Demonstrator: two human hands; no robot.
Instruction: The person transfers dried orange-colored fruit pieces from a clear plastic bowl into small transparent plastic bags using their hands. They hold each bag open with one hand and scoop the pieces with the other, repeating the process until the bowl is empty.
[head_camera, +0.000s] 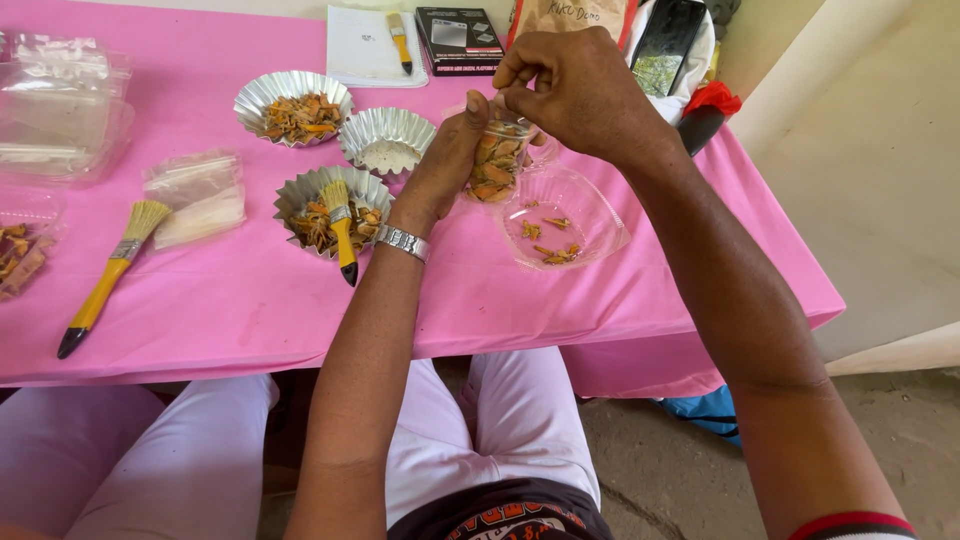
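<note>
My left hand (448, 160) grips a small clear plastic cup (497, 160) filled with orange-brown dried pieces, held just above the pink table (250, 300). My right hand (575, 90) is over the cup's mouth, with fingers pinched together at its rim. Whether the fingers hold a piece is hidden. A clear plastic bowl (565, 215) with a few dried pieces sits right below the cup, to its right.
Three fluted foil dishes stand left of my hands: one with orange pieces (293, 105), one with white powder (387, 140), one with pieces and a yellow-handled brush (335, 210). A larger brush (105, 280), plastic bags (195, 195), clear containers (60, 100), a booklet and boxes lie around.
</note>
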